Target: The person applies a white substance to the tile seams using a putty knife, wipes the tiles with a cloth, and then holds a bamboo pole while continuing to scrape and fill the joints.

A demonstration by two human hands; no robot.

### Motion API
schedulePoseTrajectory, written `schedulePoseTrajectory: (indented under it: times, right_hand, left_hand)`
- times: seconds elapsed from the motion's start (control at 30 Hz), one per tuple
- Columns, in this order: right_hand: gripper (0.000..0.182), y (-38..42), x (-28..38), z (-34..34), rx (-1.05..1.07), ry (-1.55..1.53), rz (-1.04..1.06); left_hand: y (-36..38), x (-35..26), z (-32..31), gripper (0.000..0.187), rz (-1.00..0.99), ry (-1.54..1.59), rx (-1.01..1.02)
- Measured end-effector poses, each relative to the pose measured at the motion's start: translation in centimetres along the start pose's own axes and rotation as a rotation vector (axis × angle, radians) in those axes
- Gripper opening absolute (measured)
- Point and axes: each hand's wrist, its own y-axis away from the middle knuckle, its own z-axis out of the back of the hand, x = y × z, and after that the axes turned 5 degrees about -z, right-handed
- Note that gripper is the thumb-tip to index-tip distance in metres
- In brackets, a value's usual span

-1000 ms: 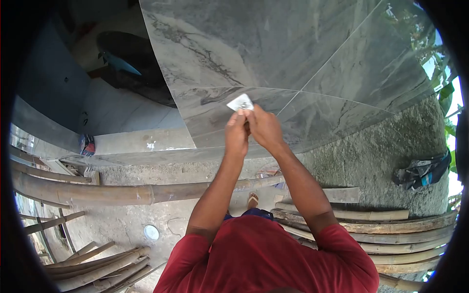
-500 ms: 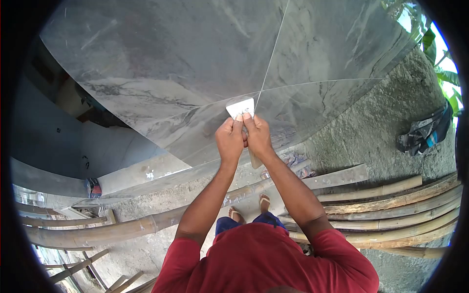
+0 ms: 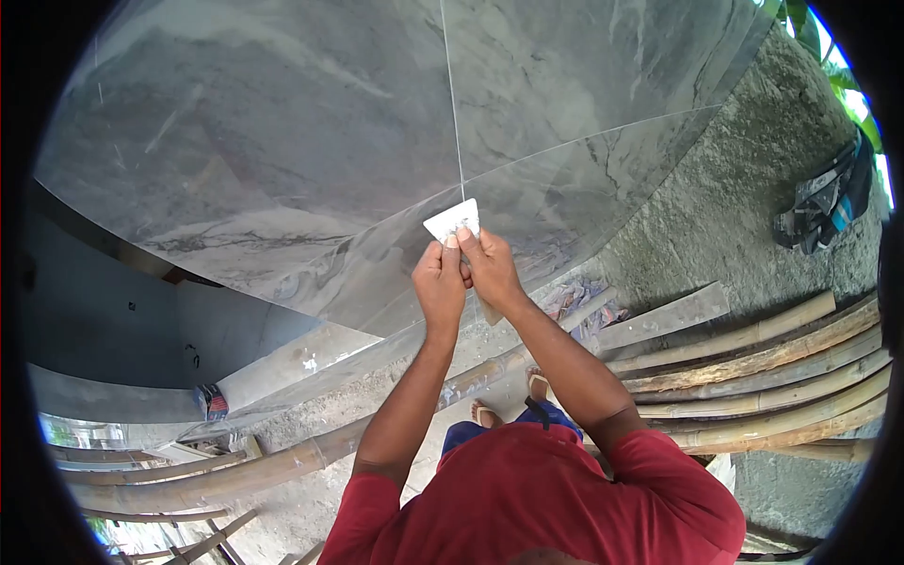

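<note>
Both my hands grip a putty knife (image 3: 453,219) whose white-smeared blade points up toward the tiles. My left hand (image 3: 440,285) is closed on its left side, thumb pressed on the blade's base. On the other side my right hand (image 3: 492,270) is closed too, its thumb next to the left one. A pale handle-like end sticks out below my right wrist. Just ahead of the blade, large grey marble-patterned tiles (image 3: 311,104) meet at a thin white joint (image 3: 453,113). The blade's edge overlaps the tile near where this joint crosses another.
Bamboo poles (image 3: 753,381) lie stacked at the right, and a long bamboo pole (image 3: 245,476) runs across in front of my legs. Dark cloth (image 3: 829,202) hangs on the rough cement wall (image 3: 697,202). At the left is an opening (image 3: 113,301) into a room.
My view has turned, so the tiles and poles sit differently. The blade has tilted and now stands just below the joint crossing, where before it was left of it. Both hands keep their grip.
</note>
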Motion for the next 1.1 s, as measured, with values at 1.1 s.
schedulePoseTrajectory:
  times: [1.1]
  right_hand:
    - [0.033,-2.5,2.4,3.9,-0.076,-0.092,0.188]
  left_hand:
    - [-2.7,-0.7,-5.7,0.031,-0.061,0.03,0.032]
